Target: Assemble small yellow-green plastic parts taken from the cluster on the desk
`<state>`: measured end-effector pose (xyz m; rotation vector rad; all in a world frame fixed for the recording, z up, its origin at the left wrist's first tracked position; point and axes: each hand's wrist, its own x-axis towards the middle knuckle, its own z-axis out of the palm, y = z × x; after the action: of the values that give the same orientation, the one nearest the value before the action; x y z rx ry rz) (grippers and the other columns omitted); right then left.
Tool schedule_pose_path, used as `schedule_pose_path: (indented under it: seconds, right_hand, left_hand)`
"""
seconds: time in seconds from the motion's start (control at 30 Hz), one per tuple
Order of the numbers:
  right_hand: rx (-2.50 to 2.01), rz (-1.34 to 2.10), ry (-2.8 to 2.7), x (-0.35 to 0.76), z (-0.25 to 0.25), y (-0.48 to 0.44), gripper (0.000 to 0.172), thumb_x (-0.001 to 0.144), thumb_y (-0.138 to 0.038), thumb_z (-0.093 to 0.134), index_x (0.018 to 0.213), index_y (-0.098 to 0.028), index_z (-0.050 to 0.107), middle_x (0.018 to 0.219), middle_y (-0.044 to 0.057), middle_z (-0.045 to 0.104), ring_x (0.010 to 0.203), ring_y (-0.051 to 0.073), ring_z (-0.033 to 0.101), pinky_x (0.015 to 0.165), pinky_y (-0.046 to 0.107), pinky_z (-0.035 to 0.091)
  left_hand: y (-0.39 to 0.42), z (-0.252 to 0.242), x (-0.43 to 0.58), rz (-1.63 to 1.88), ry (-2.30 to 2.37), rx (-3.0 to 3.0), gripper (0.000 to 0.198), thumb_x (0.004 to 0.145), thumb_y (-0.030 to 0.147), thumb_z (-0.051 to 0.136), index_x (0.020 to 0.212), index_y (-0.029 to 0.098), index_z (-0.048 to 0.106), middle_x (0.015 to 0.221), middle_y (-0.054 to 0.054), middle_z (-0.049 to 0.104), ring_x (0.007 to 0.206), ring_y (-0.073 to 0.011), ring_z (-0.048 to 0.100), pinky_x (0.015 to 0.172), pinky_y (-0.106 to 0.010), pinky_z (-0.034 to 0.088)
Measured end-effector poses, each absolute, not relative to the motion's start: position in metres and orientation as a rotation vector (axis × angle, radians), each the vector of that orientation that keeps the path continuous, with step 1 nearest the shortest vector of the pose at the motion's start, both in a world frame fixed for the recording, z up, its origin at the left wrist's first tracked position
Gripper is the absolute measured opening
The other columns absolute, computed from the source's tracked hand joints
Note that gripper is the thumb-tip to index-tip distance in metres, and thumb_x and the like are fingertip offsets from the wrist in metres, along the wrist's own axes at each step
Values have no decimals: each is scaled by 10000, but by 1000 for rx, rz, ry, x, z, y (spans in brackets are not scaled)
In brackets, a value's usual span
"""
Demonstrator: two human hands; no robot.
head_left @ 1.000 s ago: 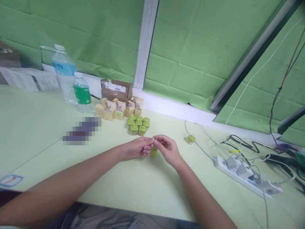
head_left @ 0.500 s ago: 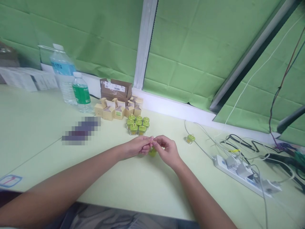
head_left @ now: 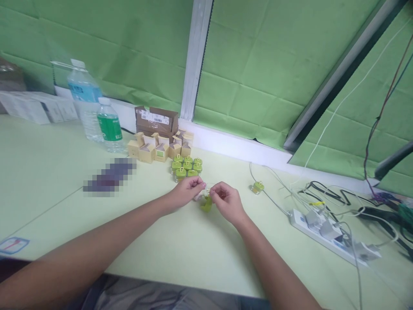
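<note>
My left hand (head_left: 189,190) is closed in a pinch, fingertips pressed at one end of a thin pale cord (head_left: 209,185). Across a small gap, my right hand (head_left: 227,201) pinches the cord's other side between thumb and forefinger. Just below the fingertips is a small yellow-green piece (head_left: 206,205), partly covered by my right hand; whether it hangs or rests on the table is unclear. Right behind my left hand stand several small clear jars with green lids and pale loops (head_left: 187,166). Another green-lidded jar (head_left: 257,187) sits apart on the right.
Small open cardboard boxes (head_left: 155,150) stand before a brown carton (head_left: 157,122) at the back. Two water bottles (head_left: 110,129) are left of them. A white power strip (head_left: 325,237) with plugs and tangled cables occupies the right. A pixelated dark item (head_left: 111,175) lies on the left.
My hands have drawn slightly apart from touching, and the pale cord now shows between them. More of the green piece below is visible. My left hand shifted a little left and up.
</note>
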<state>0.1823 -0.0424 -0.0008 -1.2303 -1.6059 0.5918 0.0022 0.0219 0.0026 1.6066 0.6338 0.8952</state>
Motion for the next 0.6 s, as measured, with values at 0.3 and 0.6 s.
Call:
schedule_pose_path:
  seconds: [0.3, 0.6]
  right_hand:
    - [-1319, 524, -1975, 177, 4, -51, 98, 865, -207, 552, 856, -234, 646, 725, -40, 656, 512, 108, 458, 545, 225, 364]
    - [-1335, 540, -1920, 182, 4, -48, 101, 797, -152, 527, 812, -220, 600, 639, -50, 566, 548, 120, 486, 555, 223, 375]
  left_hand:
    - [27, 2, 2, 988, 711, 1661, 322, 847, 456, 625, 741, 169, 525, 658, 35, 480, 606, -118, 439, 577, -236, 341]
    - [26, -4, 2, 902, 712, 1718, 337, 884, 474, 601, 760, 167, 541, 644, 22, 522, 593, -126, 474, 565, -231, 365]
